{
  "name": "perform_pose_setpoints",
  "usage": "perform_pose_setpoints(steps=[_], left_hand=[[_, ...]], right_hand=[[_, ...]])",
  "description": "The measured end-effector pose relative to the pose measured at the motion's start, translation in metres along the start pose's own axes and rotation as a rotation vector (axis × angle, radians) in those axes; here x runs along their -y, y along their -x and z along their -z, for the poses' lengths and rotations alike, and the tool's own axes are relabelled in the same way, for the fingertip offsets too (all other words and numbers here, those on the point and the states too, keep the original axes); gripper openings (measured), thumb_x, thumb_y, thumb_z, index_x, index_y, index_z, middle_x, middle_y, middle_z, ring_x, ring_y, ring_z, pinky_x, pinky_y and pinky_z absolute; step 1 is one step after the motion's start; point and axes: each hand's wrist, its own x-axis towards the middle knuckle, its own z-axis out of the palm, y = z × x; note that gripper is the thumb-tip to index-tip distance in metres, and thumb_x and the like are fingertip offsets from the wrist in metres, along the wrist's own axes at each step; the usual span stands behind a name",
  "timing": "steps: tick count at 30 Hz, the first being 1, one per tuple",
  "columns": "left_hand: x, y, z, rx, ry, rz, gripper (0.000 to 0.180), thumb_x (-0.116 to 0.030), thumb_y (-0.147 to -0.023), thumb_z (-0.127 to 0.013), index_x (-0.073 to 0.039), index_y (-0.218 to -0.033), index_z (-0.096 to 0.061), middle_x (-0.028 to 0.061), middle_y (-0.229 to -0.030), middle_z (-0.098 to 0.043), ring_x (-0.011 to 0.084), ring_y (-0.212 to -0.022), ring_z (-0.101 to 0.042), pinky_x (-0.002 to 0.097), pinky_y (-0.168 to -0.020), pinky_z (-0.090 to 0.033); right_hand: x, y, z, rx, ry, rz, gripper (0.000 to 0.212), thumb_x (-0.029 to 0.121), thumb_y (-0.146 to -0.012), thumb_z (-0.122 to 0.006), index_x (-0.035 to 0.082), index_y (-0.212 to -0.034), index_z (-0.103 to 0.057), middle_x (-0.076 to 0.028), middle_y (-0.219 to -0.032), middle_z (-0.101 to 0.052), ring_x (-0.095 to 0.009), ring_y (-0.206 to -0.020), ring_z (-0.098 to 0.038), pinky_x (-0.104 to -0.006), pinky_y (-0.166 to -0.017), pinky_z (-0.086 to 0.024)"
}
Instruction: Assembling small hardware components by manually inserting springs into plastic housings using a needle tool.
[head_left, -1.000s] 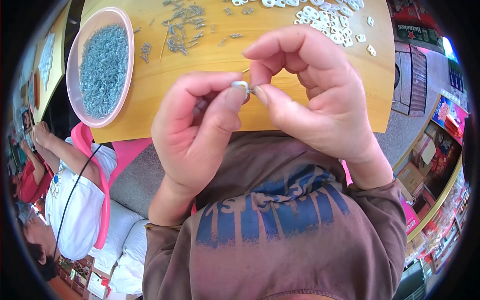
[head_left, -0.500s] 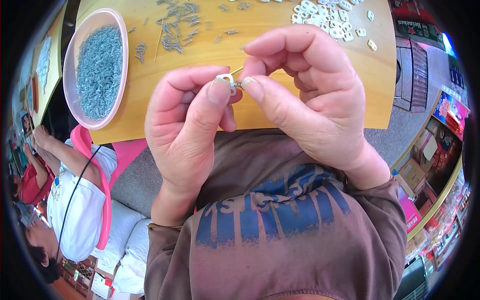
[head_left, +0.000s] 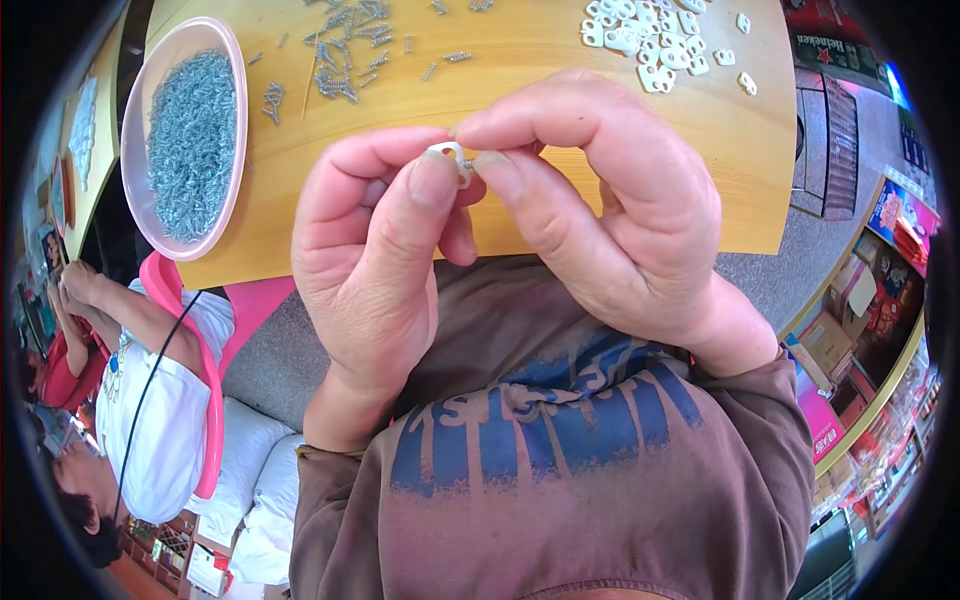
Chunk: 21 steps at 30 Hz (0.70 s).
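Over the table's near edge, my left hand (head_left: 375, 235) pinches a small white plastic piece with holes (head_left: 463, 180) between thumb and fingers. A tiny metal spring (head_left: 469, 164) sticks out from the right side of that piece. My right hand (head_left: 610, 195) closes thumb and forefinger on the spring's outer end, so most of it is hidden. Beyond my hands, a loose group of springs (head_left: 335, 75) lies on the wooden table (head_left: 500, 100). A heap of white plastic pieces (head_left: 650, 40) rests at the far right of the tabletop.
A pink oval basin (head_left: 240, 130) full of springs stands at the table's left edge. A thin stick (head_left: 309, 80) lies by the loose springs. To the left, a person in a white shirt (head_left: 150, 400) sits on a pink chair (head_left: 212, 420). White sacks (head_left: 235, 460) lie behind it.
My right forefinger has come down toward the white piece, and the right hand has shifted slightly left. The yellowish thin rod seen between my hands before no longer shows.
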Motion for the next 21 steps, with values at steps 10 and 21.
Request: perform_pose_setpoints(steps=[10,21], left_hand=[[-0.0009,0.001,-0.0001,-0.01,-0.018,-0.022,0.019,-0.009,-0.083,-0.057,0.002,-0.098,-0.051,0.0073,-0.082,-0.059,0.0091,-0.067,-0.057,0.0174,-0.047,-0.041],[0.0009,0.0009,-0.0052,-0.046,-0.04,-0.032,0.018,-0.009,-0.084,-0.055,0.002,-0.098,-0.05,0.0081,-0.081,-0.06,0.0083,-0.064,-0.055,0.0169,-0.048,-0.04]], right_hand=[[0.0017,0.0027,0.0018,0.04,-0.058,-0.111,0.01,0.004,-0.08,-0.058,-0.002,-0.088,-0.057,-0.009,-0.077,-0.058,-0.016,-0.07,-0.056,-0.0241,-0.064,-0.043],[-0.0047,0.0072,-0.0074,-0.072,0.173,0.062,0.006,0.0,-0.078,-0.057,-0.002,-0.083,-0.055,-0.01,-0.074,-0.058,-0.019,-0.061,-0.056,-0.0261,-0.055,-0.044]])
